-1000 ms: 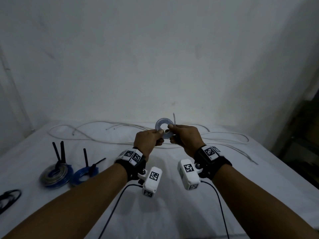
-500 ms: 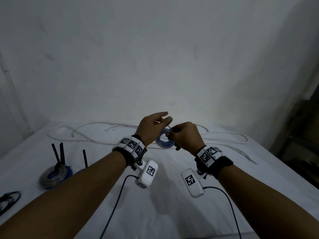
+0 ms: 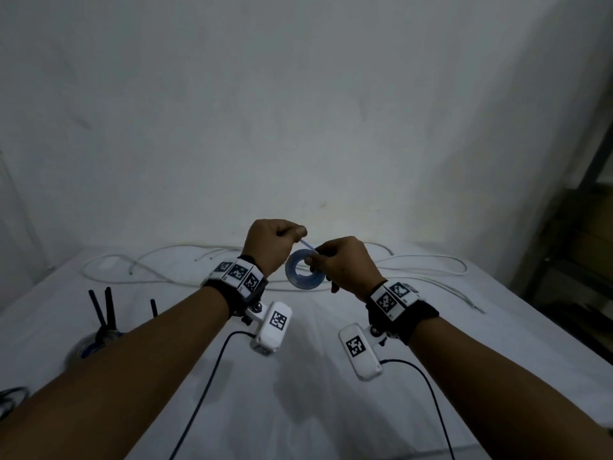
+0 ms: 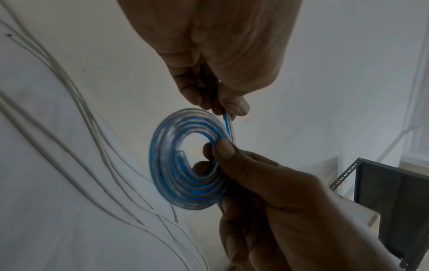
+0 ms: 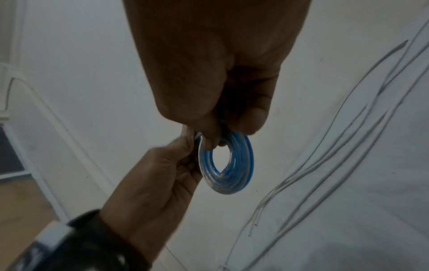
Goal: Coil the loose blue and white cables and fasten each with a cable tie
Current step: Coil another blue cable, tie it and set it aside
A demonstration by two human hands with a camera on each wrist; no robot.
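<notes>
A flat coil of blue and clear cable (image 3: 303, 277) is held in the air above the white table (image 3: 298, 410). My right hand (image 3: 315, 260) pinches the coil's near rim between thumb and fingers, seen closer in the right wrist view (image 5: 220, 139). My left hand (image 3: 298, 235) is curled, up and to the left of the coil, and pinches the coil's loose end (image 4: 226, 119) at its upper edge. In the left wrist view the coil (image 4: 167, 165) shows several turns, with its inner end free in the centre hole. Loose white cables (image 3: 159, 277) lie across the far table.
Two finished coils (image 3: 93, 340) with upright black ties (image 3: 107, 310) sit at the left, partly behind my left forearm. A dark loop (image 3: 10, 396) lies at the far left edge. A dark metal rack (image 3: 583, 260) stands at the right. The wall is close behind the table.
My left hand let go of the coil, opened above it, then closed on the loose end. Both hands rose a little and the coil tilted flatter.
</notes>
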